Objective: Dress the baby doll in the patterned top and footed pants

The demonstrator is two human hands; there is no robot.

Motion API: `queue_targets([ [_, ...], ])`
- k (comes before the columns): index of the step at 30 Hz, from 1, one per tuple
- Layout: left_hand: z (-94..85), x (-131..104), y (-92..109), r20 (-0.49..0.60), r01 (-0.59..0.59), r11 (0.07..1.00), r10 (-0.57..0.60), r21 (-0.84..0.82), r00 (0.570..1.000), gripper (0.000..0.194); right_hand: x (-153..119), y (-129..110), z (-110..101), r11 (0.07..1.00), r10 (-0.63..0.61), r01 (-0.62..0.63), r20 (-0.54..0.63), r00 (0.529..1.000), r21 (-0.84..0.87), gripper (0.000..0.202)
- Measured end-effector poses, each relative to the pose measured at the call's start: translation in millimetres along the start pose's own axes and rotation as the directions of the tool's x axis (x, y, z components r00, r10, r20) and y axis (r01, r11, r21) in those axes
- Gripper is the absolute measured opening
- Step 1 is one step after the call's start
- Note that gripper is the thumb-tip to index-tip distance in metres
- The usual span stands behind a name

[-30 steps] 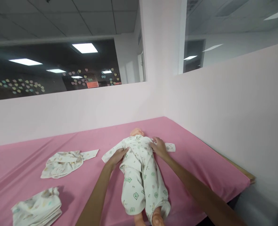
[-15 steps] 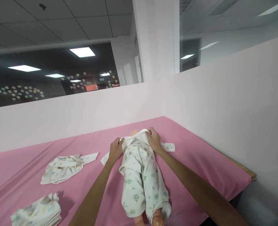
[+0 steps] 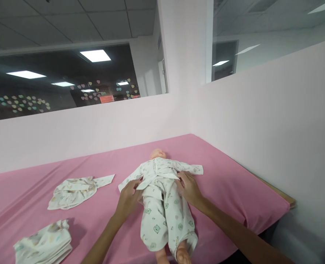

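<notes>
Both forearms reached up from the bottom edge; left hand (image 3: pixel 128 198) and right hand (image 3: pixel 189 187) sat near frame centre, apart, fingers curled.

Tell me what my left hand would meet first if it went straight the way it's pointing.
Most likely the patterned shirt on the doll: your left hand points inward at the shirt's lower side, fingertips seemingly touching it, though depth is unclear.

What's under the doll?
The pink sheet shows around the doll and between its sleeves and trousers. Directly beneath its body, everything is covered, so I can't tell.
</notes>
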State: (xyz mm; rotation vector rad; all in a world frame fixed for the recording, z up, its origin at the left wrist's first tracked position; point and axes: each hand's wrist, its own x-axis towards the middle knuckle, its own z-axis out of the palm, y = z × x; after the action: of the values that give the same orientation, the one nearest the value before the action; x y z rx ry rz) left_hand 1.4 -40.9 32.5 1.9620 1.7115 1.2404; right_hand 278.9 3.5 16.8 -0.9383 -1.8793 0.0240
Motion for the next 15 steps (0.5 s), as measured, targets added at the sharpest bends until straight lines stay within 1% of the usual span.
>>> queue_targets([
  [1, -1.5, 1.8, 7.6, -0.036, 0.022, 0.999, -0.023, -0.026, 0.999, 0.026, 2.8, -3.5, 1.3, 1.0, 0.008, -0.008, -0.019, 1.0, 0.022, 0.014],
  [3, -2.8, 5.8, 19.3, -0.084, 0.009, 0.999, -0.012, -0.037, 0.996, 0.035, 7.2, -8.9, 4.4, 0.998, -0.01, 0.012, -0.03, 1.0, 0.062, 0.012],
  [4, -2.5, 7.2, 22.2, -0.086, -0.013, 0.999, 0.01, -0.033, 0.996, 0.036, 8.2, -10.0, 6.2, 0.996, -0.027, 0.029, -0.022, 0.999, 0.079, 0.009],
  [6, -0.7, 7.6, 20.4, -0.049, -0.045, 0.999, 0.044, -0.027, 0.998, 0.031, 7.8, -6.8, 10.0, 0.994, -0.032, 0.03, 0.013, 0.999, 0.101, 0.005],
  [7, 0.6, 6.3, 16.1, -0.017, -0.039, 0.999, 0.039, -0.028, 0.999, 0.029, 6.8, -2.3, 11.8, 0.995, -0.002, -0.001, 0.031, 1.0, 0.099, 0.01],
  [9, 2.9, 1.7, 3.4, 0.054, 0.01, 0.999, -0.008, -0.035, 0.999, 0.038, 4.4, 11.5, 14.3, 0.99, 0.121, -0.124, 0.052, 0.991, 0.067, 0.018],
  [10, 4.0, -1.1, -3.5, 0.096, 0.033, 0.999, -0.029, -0.041, 0.995, 0.043, 3.5, 19.7, 15.0, 0.978, 0.2, -0.202, 0.058, 0.978, 0.042, 0.018],
  [12, 6.3, -5.8, -14.9, 0.191, 0.043, 0.997, -0.029, -0.069, 0.981, 0.053, 2.4, 34.5, 14.7, 0.935, 0.355, -0.354, 0.097, 0.93, -0.026, 0.01],
  [13, 7.8, -7.3, -18.5, 0.23, 0.031, 0.995, -0.009, -0.092, 0.973, 0.056, 1.9, 39.5, 13.9, 0.915, 0.404, -0.398, 0.13, 0.906, -0.067, 0.009],
  [14, 9.5, -8.0, -20.6, 0.254, 0.023, 0.993, 0.007, -0.113, 0.967, 0.056, 1.1, 42.2, 12.6, 0.906, 0.422, -0.409, 0.165, 0.892, -0.105, 0.013],
  [15, 11.5, -8.0, -21.2, 0.259, 0.025, 0.992, 0.009, -0.128, 0.966, 0.054, -0.2, 42.4, 11.0, 0.91, 0.414, -0.394, 0.198, 0.889, -0.133, 0.017],
])
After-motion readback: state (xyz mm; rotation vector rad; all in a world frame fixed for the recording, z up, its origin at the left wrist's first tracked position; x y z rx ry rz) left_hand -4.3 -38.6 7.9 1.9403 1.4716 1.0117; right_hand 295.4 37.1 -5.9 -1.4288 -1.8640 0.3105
